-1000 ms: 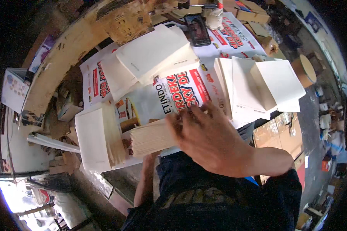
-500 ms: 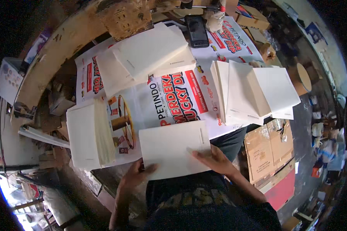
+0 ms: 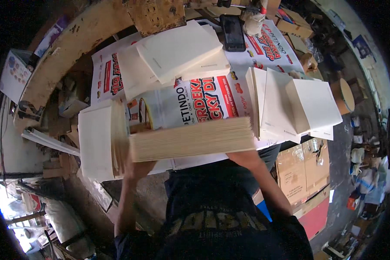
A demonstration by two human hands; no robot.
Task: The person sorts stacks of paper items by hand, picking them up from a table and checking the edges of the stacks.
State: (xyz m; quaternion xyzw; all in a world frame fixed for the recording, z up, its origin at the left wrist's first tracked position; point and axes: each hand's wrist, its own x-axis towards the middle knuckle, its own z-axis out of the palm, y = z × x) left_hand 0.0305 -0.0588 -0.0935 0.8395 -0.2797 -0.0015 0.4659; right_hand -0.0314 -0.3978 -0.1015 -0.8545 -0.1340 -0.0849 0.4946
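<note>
A thick stack of off-white paper point(image 3: 193, 139) is tilted up in front of me, so its layered long edge shows. My left hand point(image 3: 138, 168) grips it at the lower left corner, its fingers partly hidden and blurred. My right hand point(image 3: 246, 158) is under the lower right corner, its fingertips behind the stack. Just left of the held stack stands another thick paper stack point(image 3: 97, 141). Farther back lies an overlapping pile of the same white paper point(image 3: 177, 50). To the right are several fanned stacks point(image 3: 314, 104), close to the held one.
A printed banner sheet point(image 3: 180, 106) covers the table under the stacks. Toward the back are a black phone point(image 3: 232, 32) and a wrapped bundle point(image 3: 254, 21). Cardboard boxes point(image 3: 305, 169) stand at the lower right, with a round brown tub point(image 3: 342, 96) above them.
The held stack, which lay flat-faced toward me, has been raised and tipped so its edge shows. Both hands have moved forward with it, toward the table. The other stacks keep their places.
</note>
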